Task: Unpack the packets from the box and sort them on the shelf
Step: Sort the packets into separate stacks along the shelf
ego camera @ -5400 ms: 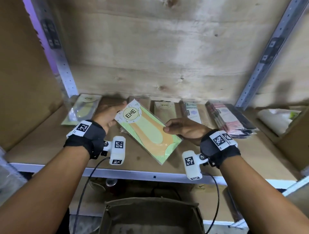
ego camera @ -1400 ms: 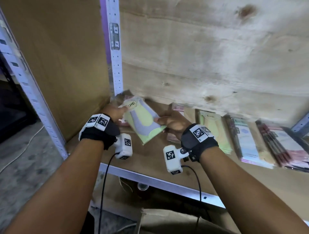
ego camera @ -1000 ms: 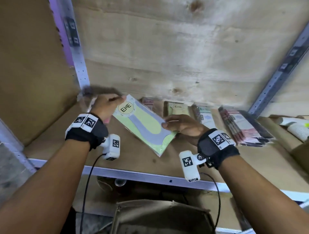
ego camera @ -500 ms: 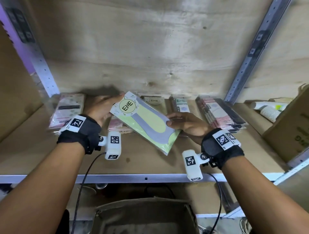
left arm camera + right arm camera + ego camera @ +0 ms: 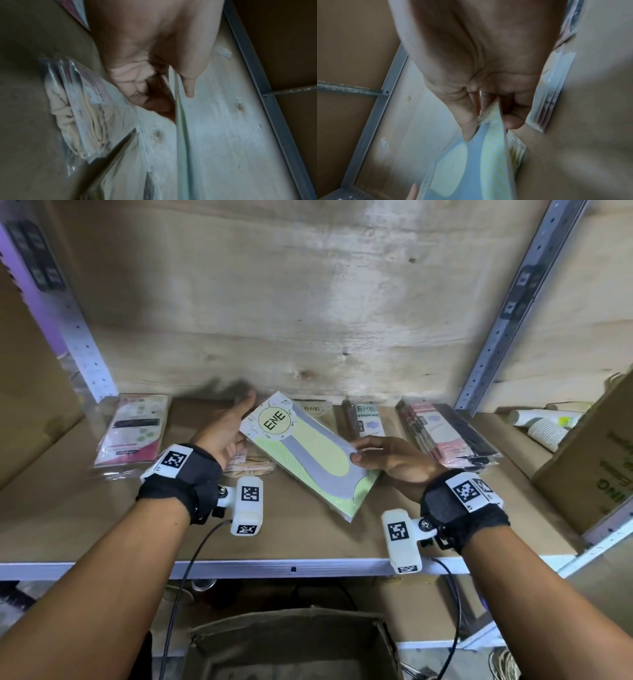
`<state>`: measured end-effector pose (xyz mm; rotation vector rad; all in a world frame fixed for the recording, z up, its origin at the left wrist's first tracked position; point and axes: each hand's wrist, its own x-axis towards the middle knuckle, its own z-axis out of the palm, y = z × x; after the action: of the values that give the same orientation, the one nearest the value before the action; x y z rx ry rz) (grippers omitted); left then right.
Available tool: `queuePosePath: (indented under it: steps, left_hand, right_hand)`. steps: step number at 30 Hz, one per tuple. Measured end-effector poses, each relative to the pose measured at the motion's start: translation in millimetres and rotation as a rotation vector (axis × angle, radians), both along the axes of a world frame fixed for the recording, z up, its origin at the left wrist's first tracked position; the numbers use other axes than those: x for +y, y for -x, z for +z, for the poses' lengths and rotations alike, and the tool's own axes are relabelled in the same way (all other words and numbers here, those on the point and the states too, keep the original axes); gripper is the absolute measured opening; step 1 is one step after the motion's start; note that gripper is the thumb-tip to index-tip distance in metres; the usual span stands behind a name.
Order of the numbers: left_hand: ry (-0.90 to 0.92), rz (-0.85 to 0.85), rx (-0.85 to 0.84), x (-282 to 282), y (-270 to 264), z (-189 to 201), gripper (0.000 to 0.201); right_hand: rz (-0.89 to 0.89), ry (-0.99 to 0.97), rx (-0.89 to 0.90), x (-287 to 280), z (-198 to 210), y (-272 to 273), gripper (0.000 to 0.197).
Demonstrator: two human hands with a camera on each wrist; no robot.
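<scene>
A flat green, yellow and grey packet marked ENE hangs tilted just above the wooden shelf. My left hand holds its top left corner, with the thumb on one face of the packet's edge and the fingers behind. My right hand pinches the right side of the packet between thumb and fingers. The open cardboard box stands below the shelf's front edge; its inside is dark.
A pink packet lies at the shelf's left. A beige packet lies under my left hand. Two ENE packets and a pink and black stack line the back. A brown carton and paper cups stand right.
Both hands have carried the grey and yellow packet from the shelf's left corner towards the middle. 5.4 s ago they held an orange and green packet.
</scene>
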<state>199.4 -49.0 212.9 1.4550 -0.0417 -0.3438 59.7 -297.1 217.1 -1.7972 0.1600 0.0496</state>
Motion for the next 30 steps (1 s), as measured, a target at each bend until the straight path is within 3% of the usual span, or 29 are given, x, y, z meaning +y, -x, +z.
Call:
queuePosePath:
  steps: [5, 8, 12, 14, 24, 30]
  left_hand:
    - [0.099, -0.108, 0.052, -3, 3, 0, 0.057]
    - [-0.035, -0.257, 0.009, -10, 13, -1, 0.054]
    - [-0.184, -0.415, -0.061, -16, 21, -4, 0.031]
    - [-0.217, -0.409, -0.082, -16, 18, -3, 0.03]
    - [-0.409, -0.116, -0.177, -25, -3, -2, 0.048]
    - [-0.61, -0.05, -0.306, -38, -9, -2, 0.028]
  right_hand:
    - [-0.11, -0.262, 0.065, 7, -4, -7, 0.03]
    - [-0.179, -0.325, 0.072, 16, -4, -15, 0.031]
    - [-0.243, -0.406, 0.051, 26, -4, -24, 0.028]
    - [-0.251, -0.407, 0.055, 30, -5, -28, 0.024]
    - [-0.298, -0.221, 0.137, 33, -7, -56, 0.045]
    - [-0.355, 0.028, 0.154, 30, -7, -73, 0.044]
